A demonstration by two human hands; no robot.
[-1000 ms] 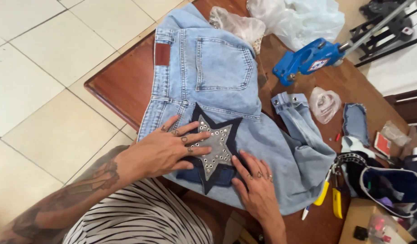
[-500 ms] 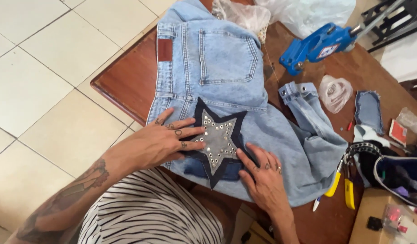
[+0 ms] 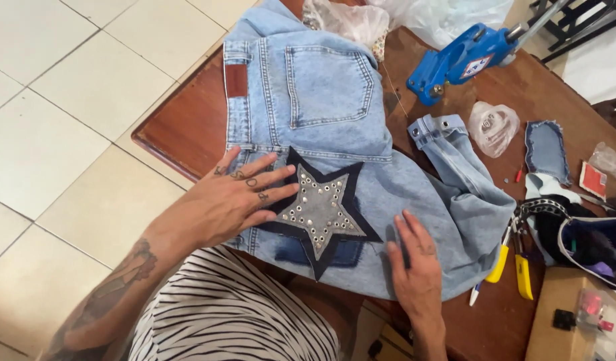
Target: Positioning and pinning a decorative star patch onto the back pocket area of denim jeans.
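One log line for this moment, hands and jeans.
left hand: flat on star patch | right hand: pressing jeans beside patch | jeans: spread on wooden table

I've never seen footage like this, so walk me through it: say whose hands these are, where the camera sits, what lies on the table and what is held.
There is no machine here. A camera worn on a person's head looks down at their own two bare hands. The left hand lies flat on a dark star patch studded with metal eyelets, which sits on light blue jeans spread over a brown wooden table. The right hand presses the denim beside the star. Neither hand grips anything. Farther back stands a blue hand press, with a clear plastic bag near it.
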